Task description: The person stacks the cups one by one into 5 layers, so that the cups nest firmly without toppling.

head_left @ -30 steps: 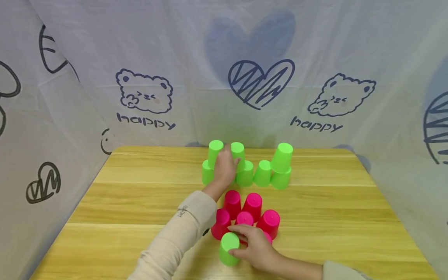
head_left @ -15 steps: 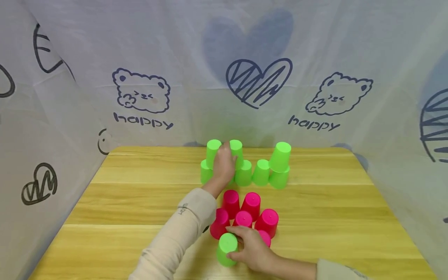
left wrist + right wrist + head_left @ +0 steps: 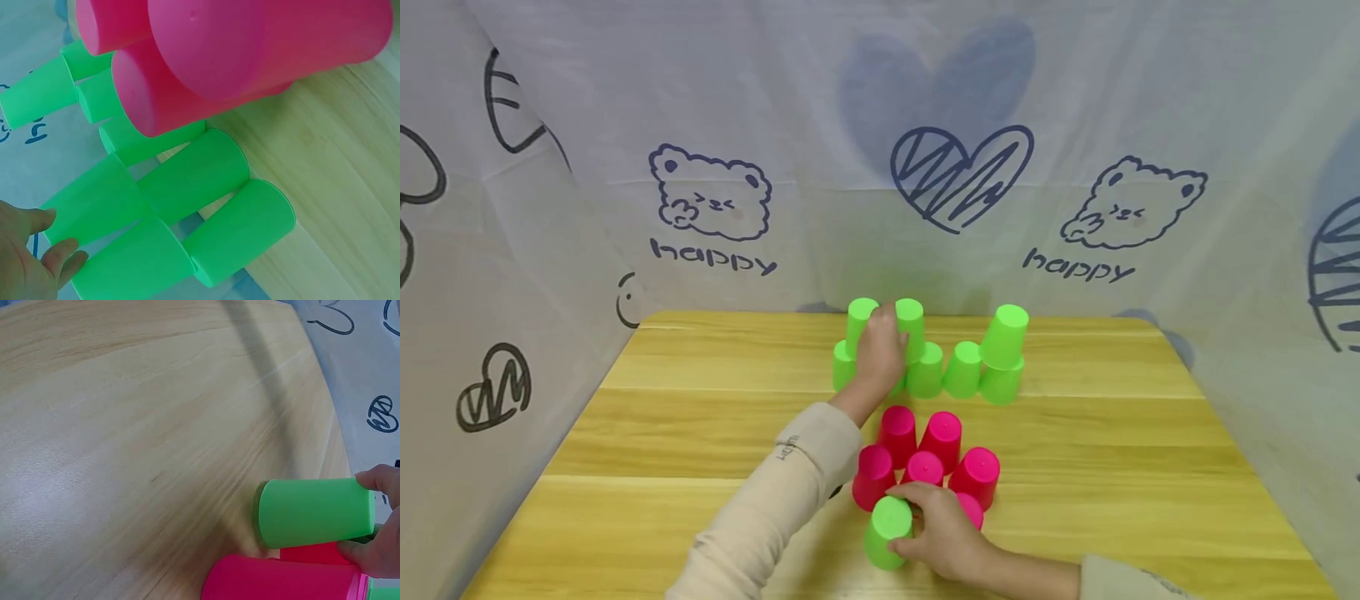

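At the back, green cups stand upside down in a row, with three more on top. My left hand (image 3: 882, 354) is at the two upper cups on the left; thumb and fingertips pinch the edge of the upper green cup (image 3: 94, 200), beside its neighbour (image 3: 137, 262). Closer to me, my right hand (image 3: 943, 533) holds a slightly tilted green cup (image 3: 889, 533) between thumb and fingers, in front of the pink cups (image 3: 976, 479). The right wrist view shows this green cup (image 3: 315, 512) above a pink cup (image 3: 281, 581); whether it touches the table is unclear.
The third upper green cup (image 3: 1003, 337) stands apart at the right end of the back row. Several pink cups stand upside down between that row and my right hand. A printed cloth (image 3: 820, 208) hangs behind the wooden table (image 3: 1097, 467) and along its sides.
My left hand has shifted slightly at the upper cups, with its thumb a little further left. The green cup in my right hand leans a bit more. The stacked cups look the same.
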`<state>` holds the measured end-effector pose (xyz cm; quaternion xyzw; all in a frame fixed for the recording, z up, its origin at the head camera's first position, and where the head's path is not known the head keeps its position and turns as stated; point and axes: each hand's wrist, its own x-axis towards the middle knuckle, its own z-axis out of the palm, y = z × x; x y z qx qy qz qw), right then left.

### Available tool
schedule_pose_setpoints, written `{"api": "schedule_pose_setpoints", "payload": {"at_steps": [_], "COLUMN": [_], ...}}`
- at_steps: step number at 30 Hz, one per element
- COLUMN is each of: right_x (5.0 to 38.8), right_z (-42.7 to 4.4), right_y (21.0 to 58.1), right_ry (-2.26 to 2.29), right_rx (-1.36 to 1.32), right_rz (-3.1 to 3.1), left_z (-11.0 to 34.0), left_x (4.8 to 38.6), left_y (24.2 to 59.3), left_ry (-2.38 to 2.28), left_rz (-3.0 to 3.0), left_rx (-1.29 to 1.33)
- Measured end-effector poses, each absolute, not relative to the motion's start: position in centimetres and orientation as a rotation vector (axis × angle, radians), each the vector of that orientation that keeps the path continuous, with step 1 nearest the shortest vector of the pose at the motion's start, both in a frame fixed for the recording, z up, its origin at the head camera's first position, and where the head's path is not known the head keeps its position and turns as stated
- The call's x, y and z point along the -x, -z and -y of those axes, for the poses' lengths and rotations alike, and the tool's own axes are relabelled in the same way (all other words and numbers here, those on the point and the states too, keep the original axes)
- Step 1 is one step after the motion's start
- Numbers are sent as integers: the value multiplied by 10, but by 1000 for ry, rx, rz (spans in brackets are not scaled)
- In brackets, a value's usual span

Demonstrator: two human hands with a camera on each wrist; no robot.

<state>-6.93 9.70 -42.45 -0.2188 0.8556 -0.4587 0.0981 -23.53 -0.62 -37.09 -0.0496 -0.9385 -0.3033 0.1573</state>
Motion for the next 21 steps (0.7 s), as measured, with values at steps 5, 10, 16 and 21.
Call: {"api": "schedule_pose_setpoints", "payload": {"at_steps": [5, 10, 16, 21], "right_x": [70, 71, 75, 77], "right_z": [-99, -103, -109, -111], "right_y": [419, 414, 404, 393], "right_ry": [1385, 1453, 1542, 1566], "right_rx": [652, 642, 662, 640], "right_rz": [-2562, -2512, -2437, -2423], "left_z": [11, 14, 17, 23], "left_x": [231, 226, 223, 220], "left_y": [370, 370, 370, 372], "left_ry": [886, 913, 957, 985], "left_rz": [2636, 2570, 2432, 2336], "left_rx": [205, 297, 444, 522]}}
